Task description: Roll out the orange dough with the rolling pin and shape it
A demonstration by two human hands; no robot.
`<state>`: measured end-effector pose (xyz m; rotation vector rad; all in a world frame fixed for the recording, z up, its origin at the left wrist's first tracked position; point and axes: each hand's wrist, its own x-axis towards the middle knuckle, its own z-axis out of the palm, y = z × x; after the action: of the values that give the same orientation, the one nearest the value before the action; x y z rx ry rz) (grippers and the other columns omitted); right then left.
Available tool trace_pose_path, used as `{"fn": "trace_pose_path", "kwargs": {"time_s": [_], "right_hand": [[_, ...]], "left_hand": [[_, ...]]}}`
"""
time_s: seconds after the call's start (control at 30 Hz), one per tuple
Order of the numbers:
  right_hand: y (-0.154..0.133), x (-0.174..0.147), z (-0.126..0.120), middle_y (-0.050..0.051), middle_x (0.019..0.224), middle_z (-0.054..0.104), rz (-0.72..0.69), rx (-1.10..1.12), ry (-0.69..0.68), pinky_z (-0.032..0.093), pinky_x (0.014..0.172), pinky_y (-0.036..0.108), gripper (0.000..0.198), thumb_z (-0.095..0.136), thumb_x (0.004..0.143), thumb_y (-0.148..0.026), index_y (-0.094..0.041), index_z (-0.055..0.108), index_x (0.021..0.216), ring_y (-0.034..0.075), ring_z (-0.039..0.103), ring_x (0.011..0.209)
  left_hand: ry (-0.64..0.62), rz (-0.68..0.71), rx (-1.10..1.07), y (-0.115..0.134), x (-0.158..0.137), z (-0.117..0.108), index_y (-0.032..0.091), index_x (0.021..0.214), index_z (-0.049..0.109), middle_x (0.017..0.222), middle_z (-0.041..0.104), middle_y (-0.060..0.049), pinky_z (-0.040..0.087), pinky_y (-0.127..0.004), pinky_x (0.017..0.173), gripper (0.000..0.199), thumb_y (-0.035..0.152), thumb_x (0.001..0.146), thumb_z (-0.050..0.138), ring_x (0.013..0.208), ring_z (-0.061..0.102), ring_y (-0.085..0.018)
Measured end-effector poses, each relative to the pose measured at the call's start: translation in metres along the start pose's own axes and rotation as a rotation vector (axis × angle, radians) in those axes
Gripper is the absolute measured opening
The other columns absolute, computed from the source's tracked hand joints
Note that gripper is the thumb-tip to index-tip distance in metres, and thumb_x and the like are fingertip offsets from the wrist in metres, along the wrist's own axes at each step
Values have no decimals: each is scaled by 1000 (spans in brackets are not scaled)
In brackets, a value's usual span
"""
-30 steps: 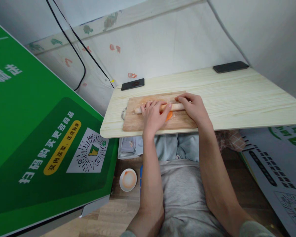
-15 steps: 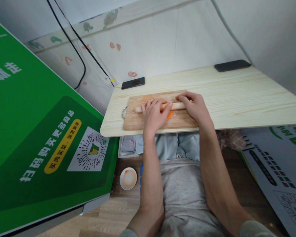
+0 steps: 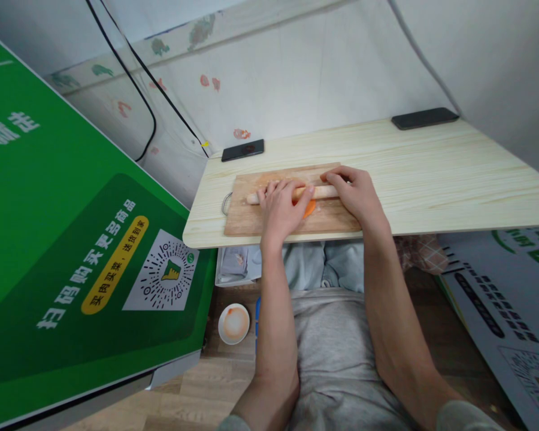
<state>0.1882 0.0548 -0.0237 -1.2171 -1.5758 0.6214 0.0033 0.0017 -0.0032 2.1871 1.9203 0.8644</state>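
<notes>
A wooden rolling pin [image 3: 327, 191] lies crosswise over the cutting board [image 3: 247, 224]. Part of a flat orange piece of dough [image 3: 309, 209] shows beneath and in front of the pin, the rest covered by the pin and fingers. My left hand [image 3: 284, 206] is over the pin's left half, fingers draped across it and thumb along its near side. Near the other end, my right hand [image 3: 354, 190] holds the pin with curled fingers and hides its tip.
The board rests on a pale wooden table [image 3: 453, 179]. Against the wall lie a phone [image 3: 242, 150] and another dark phone-like slab [image 3: 424, 118]. A bowl [image 3: 234, 324] with powdery contents sits below, left of my legs. A green panel [image 3: 94, 197] stands at left.
</notes>
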Motion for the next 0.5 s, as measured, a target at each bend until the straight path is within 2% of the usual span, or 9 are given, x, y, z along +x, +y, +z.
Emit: {"fn": "trace_pose_path", "kwargs": {"time_s": [0.5], "right_hand": [[-1,0,1,6,98,85,9,1,1,59,103,44,18,64,92,-30,-25,79,85,28,77,100]], "left_hand": [[-17,-8,20,0,0,-1,34,121,78,138,80,0,37,-47,119,30,53,114,55,134,62,-29]]}}
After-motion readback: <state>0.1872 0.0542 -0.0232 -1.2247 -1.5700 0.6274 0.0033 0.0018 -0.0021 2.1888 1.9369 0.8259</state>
